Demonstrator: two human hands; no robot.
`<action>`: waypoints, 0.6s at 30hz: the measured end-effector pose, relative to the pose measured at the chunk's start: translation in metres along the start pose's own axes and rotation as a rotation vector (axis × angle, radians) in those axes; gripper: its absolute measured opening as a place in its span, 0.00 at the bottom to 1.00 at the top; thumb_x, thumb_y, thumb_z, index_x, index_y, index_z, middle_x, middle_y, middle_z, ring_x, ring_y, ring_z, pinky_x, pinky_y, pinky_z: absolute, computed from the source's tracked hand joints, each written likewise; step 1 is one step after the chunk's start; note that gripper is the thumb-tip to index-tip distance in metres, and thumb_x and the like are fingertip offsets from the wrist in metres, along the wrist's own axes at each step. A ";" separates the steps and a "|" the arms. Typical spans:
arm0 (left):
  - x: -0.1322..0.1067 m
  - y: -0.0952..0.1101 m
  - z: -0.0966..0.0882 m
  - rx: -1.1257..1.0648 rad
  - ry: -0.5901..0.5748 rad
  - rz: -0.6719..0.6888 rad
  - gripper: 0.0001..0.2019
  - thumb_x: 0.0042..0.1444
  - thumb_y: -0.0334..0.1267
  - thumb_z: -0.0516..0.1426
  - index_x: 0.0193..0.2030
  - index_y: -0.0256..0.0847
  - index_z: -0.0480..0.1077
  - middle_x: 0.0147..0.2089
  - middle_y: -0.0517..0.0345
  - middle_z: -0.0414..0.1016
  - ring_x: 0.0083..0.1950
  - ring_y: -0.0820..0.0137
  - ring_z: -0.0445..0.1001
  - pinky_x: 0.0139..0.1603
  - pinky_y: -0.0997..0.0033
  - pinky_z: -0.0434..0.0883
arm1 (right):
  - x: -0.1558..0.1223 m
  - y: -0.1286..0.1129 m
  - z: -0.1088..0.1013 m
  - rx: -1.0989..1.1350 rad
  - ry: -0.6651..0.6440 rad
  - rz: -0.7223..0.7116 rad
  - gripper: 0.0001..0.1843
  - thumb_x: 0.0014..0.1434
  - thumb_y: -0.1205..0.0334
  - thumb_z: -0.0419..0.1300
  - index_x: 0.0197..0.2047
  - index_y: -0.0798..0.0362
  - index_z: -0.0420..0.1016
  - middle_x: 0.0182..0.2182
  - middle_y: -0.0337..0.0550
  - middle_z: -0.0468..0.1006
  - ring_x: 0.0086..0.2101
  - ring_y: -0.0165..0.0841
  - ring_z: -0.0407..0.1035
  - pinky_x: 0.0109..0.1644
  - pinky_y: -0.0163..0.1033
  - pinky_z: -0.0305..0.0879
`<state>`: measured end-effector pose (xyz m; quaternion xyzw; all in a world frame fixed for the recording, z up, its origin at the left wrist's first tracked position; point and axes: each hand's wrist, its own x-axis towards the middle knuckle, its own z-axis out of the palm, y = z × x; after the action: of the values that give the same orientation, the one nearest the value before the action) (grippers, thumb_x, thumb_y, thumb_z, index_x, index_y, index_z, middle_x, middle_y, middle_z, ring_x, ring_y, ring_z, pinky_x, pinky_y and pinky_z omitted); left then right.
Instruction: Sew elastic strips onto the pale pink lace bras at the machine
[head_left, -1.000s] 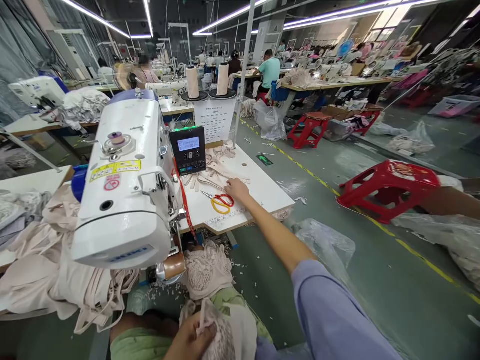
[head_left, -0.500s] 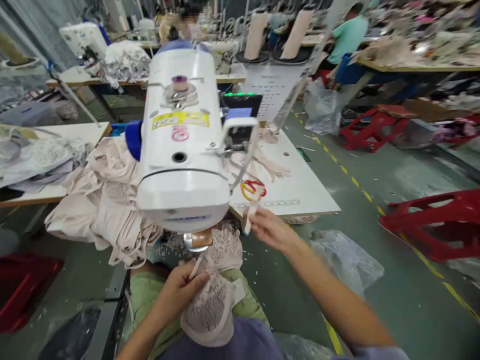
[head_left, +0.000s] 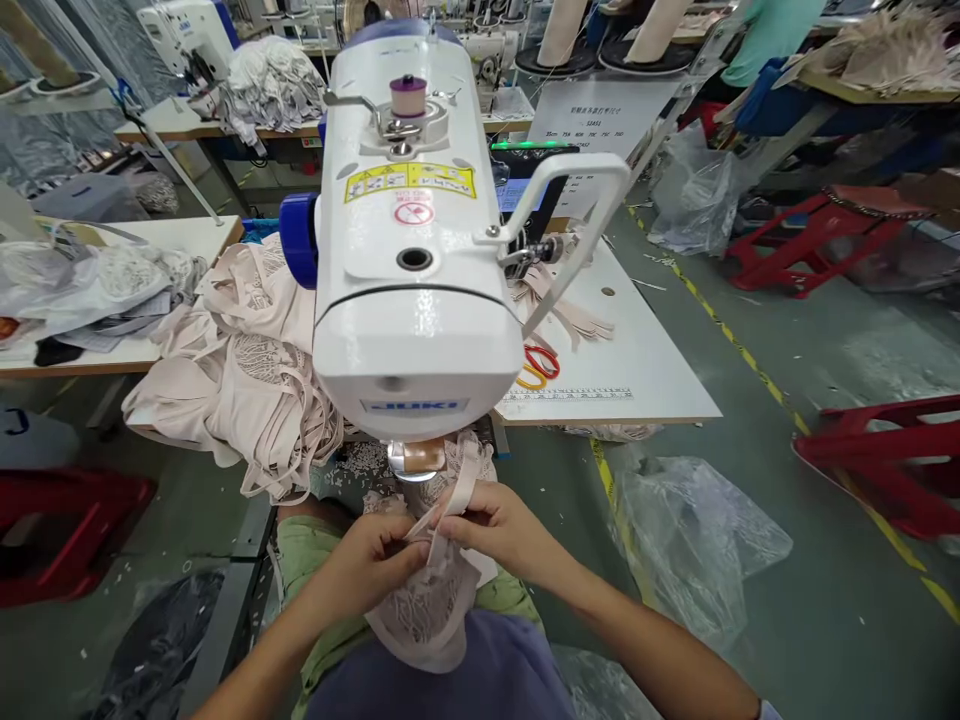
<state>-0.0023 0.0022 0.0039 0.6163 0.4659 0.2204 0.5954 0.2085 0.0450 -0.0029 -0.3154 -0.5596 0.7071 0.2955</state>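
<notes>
A pale pink lace bra [head_left: 424, 610] hangs over my lap below the sewing machine [head_left: 416, 340]. My left hand [head_left: 382, 560] pinches a narrow edge of it between thumb and fingers. Close beside, my right hand [head_left: 487, 525] grips a short pale fabric strap [head_left: 466, 475], whose loop stands up above the fingers. The strap's lower end meets the bra's edge where the fingertips of both hands come together. Just above the hands is the machine's needle area, mostly hidden under its head. More of the lace lies behind my fingers.
Pale pink garments [head_left: 247, 390] are heaped left of the machine. Red-and-yellow scissors [head_left: 541, 365], a ruler [head_left: 574, 395] and cut straps [head_left: 574, 315] lie on the white table [head_left: 645, 370]. Red stools [head_left: 892, 460] and a plastic bag [head_left: 697, 540] stand or lie on the floor.
My right hand has come from the table's front edge, strap in its fingers, leftward and down to the bra beside my left hand. The view has shifted slightly.
</notes>
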 end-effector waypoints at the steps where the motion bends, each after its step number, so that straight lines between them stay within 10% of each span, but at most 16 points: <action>1: 0.000 0.001 0.004 0.024 0.065 0.045 0.18 0.64 0.50 0.54 0.28 0.39 0.65 0.29 0.60 0.62 0.32 0.71 0.61 0.33 0.73 0.61 | 0.000 0.000 0.001 -0.003 0.024 -0.013 0.13 0.60 0.53 0.65 0.39 0.54 0.83 0.34 0.43 0.81 0.35 0.33 0.73 0.40 0.35 0.68; 4: 0.001 -0.005 0.026 0.074 0.321 0.192 0.13 0.65 0.45 0.53 0.36 0.38 0.71 0.40 0.52 0.71 0.41 0.66 0.69 0.43 0.70 0.67 | 0.000 0.001 0.003 0.081 0.076 -0.018 0.12 0.58 0.53 0.67 0.37 0.53 0.83 0.34 0.42 0.81 0.35 0.33 0.73 0.41 0.36 0.68; 9: 0.005 -0.025 0.051 0.319 0.667 0.320 0.09 0.66 0.40 0.53 0.46 0.39 0.70 0.31 0.57 0.74 0.28 0.71 0.71 0.30 0.75 0.67 | 0.012 0.005 -0.016 0.198 0.143 0.143 0.16 0.54 0.48 0.69 0.37 0.52 0.83 0.27 0.38 0.78 0.25 0.26 0.67 0.31 0.32 0.63; 14: 0.013 -0.013 0.016 0.644 0.515 0.530 0.16 0.65 0.33 0.50 0.55 0.41 0.74 0.25 0.60 0.74 0.24 0.74 0.71 0.26 0.78 0.65 | 0.039 -0.018 -0.051 0.049 0.129 0.126 0.21 0.55 0.43 0.66 0.41 0.52 0.81 0.26 0.40 0.77 0.27 0.30 0.69 0.33 0.35 0.67; 18: 0.017 0.011 -0.005 0.451 0.521 0.255 0.16 0.67 0.37 0.51 0.53 0.40 0.77 0.42 0.52 0.84 0.38 0.68 0.81 0.37 0.75 0.75 | 0.063 -0.038 -0.060 -0.148 0.177 0.041 0.13 0.54 0.50 0.68 0.34 0.50 0.77 0.26 0.40 0.74 0.27 0.32 0.67 0.31 0.36 0.65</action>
<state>0.0045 0.0206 0.0110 0.7083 0.5583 0.3340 0.2740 0.2178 0.1374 0.0161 -0.4092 -0.5753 0.6392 0.3051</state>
